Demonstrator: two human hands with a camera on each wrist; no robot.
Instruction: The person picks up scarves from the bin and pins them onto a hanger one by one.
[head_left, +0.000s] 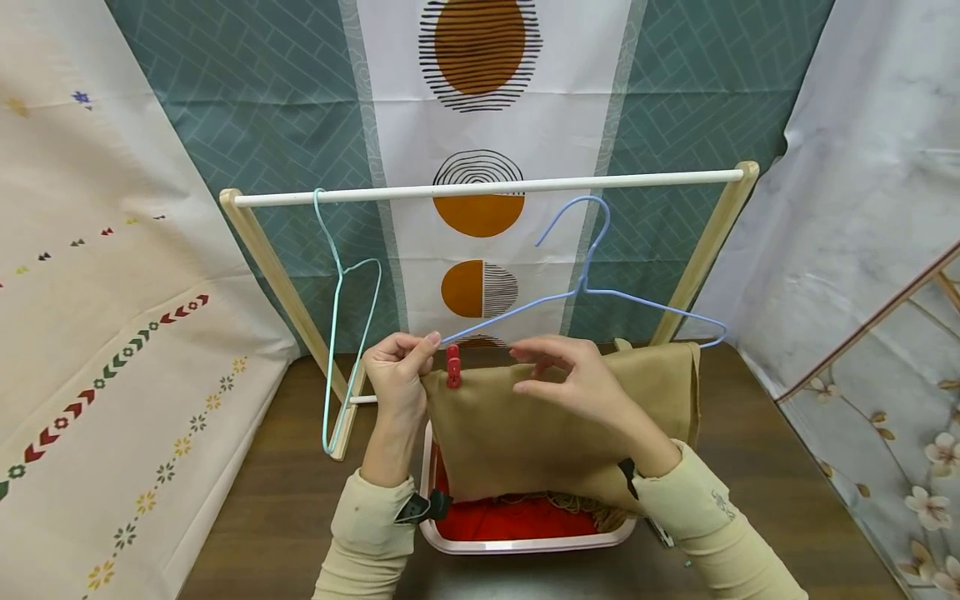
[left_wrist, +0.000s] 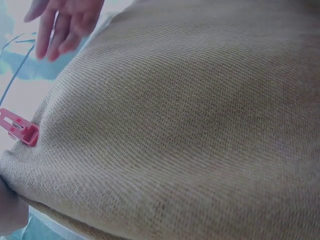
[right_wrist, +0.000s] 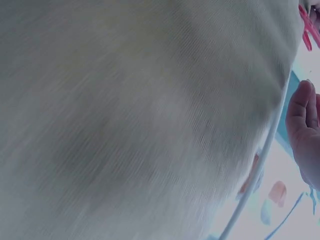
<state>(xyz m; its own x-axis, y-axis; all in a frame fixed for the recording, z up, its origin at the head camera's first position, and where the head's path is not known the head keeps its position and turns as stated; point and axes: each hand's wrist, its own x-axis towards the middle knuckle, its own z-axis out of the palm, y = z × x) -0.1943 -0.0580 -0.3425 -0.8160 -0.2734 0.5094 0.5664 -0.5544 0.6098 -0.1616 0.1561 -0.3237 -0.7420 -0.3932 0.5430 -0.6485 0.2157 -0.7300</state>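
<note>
A khaki cloth (head_left: 517, 433) hangs along the lower bar of a blue hanger (head_left: 581, 283). One red clothespin (head_left: 453, 367) clips its top edge near the left corner. My left hand (head_left: 397, 375) pinches the hanger's left end together with the cloth's corner, just left of the clothespin. To the right, my right hand (head_left: 573, 375) hovers in front of the cloth's top edge, thumb and fingers apart with nothing between them. The left wrist view shows the clothespin (left_wrist: 22, 130) beside the cloth's weave. In the right wrist view the cloth (right_wrist: 150, 110) fills most of the frame.
Behind the hands stands a rack with a white rod (head_left: 420, 192) and wooden legs. A mint hanger (head_left: 335, 333) hangs at its left. Below the cloth, a white-rimmed basket (head_left: 525, 547) holds red fabric (head_left: 502, 521). Patterned drapes surround the wooden table (head_left: 262, 500).
</note>
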